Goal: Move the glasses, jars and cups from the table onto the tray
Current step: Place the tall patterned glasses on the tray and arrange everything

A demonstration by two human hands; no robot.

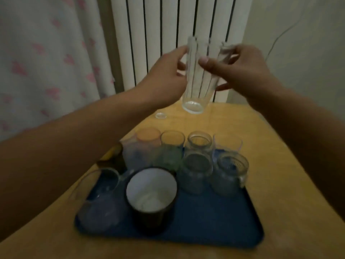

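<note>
Head view, blurry. Dark blue rectangular plastic tray (pixel 214 227) sits on the yellow-covered desk (pixel 280 146) and is nearly full. On the tray: 1 black mug with white inside (pixel 151 195) at its near middle, 1 clear glass cup with handle (pixel 99 197) to the left of the mug, 2 clear ribbed glass jars (pixel 197 172) (pixel 230 174) behind and right of the mug. The tray's far row holds about 4 more pieces, an orange-tinted glass (pixel 148 141), a green-tinted glass (pixel 170 148), another jar (pixel 199 142) and a clear tumbler (pixel 228 143); a dark brown item (pixel 113 157) stands at the tray's far left edge, and whether it is on the tray is unclear.

Tall clear straight-sided drinking glass (pixel 198 77) is held in the air, well above and beyond the tray's far edge. Left hand (pixel 164 79) is clamped on its left side, right hand (pixel 240 71) wrapped on its right side with the thumb across the front. Right hand may hold a 2nd smaller glass (pixel 225 53); too blurred to say.

Left to do, as I judge: set down this tall glass in the tray's free near-right corner. A small clear round glass piece (pixel 161 115) lies on the desk beyond the tray, possibly a lid or small dish.
</note>
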